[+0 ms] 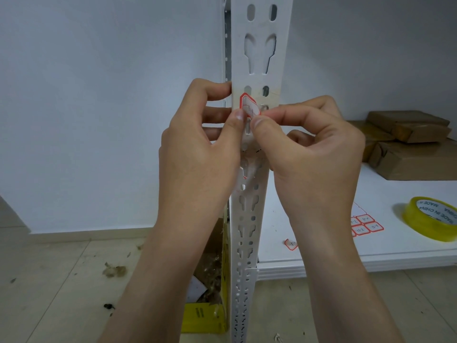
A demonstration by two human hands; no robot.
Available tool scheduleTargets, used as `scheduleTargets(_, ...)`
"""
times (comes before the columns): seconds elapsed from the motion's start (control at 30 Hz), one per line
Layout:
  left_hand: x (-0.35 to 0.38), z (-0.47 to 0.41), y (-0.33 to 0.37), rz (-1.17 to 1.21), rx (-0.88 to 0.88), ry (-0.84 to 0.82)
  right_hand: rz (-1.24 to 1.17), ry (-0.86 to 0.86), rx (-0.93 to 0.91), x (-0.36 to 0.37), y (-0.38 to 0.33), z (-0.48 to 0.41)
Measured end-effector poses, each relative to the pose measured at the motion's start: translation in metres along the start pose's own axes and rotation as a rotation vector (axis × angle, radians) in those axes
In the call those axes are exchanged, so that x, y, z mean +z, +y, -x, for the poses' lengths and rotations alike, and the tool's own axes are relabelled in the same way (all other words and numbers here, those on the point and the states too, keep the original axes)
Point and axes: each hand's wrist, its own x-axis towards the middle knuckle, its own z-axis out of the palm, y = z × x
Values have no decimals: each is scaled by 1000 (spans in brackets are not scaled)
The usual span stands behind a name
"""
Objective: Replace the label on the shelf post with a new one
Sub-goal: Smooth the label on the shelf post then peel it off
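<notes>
Mid-frame, your left hand (pixel 197 149) steadies the post (pixel 259 58) while right hand (pixel 314 149) fingers pinch the label (pixel 248 105), red-edged and half lifted off the post: peeling step, likely; next, pull slowly, then fetch a fresh one from the sheet (pixel 366 225), lower right.

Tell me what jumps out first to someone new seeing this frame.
Dead centre, the left hand and right hand meet at a red-bordered label on the white perforated shelf post. At right, a yellow tape roll and a label sheet lie on the white shelf.
</notes>
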Motion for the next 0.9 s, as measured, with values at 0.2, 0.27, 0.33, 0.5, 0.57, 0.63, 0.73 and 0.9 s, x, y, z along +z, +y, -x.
scheduleTargets(0.2,0,-1,-1,2,-6,0,-11,-8,15,-1,0,0)
scheduleTargets(0.27,0,0,-1,1,-7,-1,-27,-9,29,-1,0,0)
scheduleTargets(0.33,0,0,0,-3,-9,-1,-22,-12,33,-1,0,1)
scheduleTargets(0.5,0,0,0,0,-19,-5,-25,-9,37,-1,0,1)
scheduleTargets(0.57,0,0,0,2,-19,-5,-26,-13,40,-1,-1,1)
scheduleTargets(0.63,-1,0,0,8,-20,-3,-26,-17,41,-1,-1,1)
scheduleTargets(0.73,0,0,-1,0,-16,-5,-30,-17,44,-1,-1,1)
scheduleTargets(0.9,-1,0,-1,8,-16,-2,-34,-21,47,-1,0,1)
